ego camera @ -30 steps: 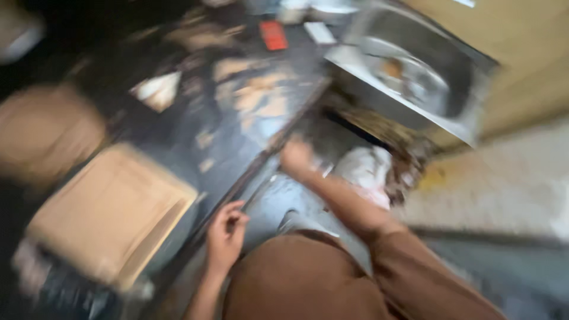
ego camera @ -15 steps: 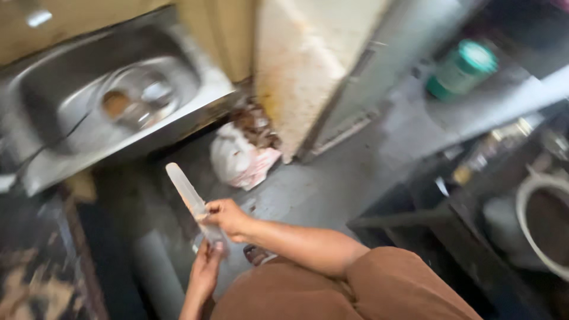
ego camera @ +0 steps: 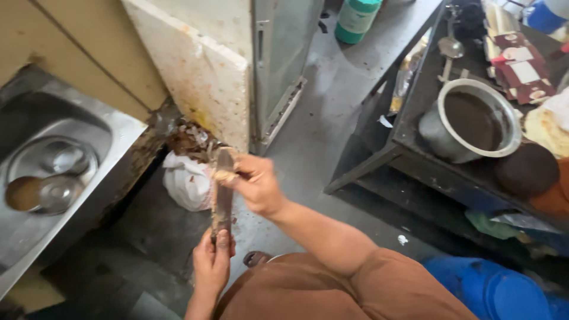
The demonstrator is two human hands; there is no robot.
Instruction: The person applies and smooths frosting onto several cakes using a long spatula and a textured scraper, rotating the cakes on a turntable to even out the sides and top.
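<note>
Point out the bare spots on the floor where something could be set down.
Bare floor runs between the white slab and the dark table, up toward the green container. Crowded: beside the sink, where the white bag sits under the knife.

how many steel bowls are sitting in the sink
2. One larger steel bowl sits in the sink basin, and a smaller one lies just in front of it, next to brownish water. More could be hidden past the picture's left edge.
</note>
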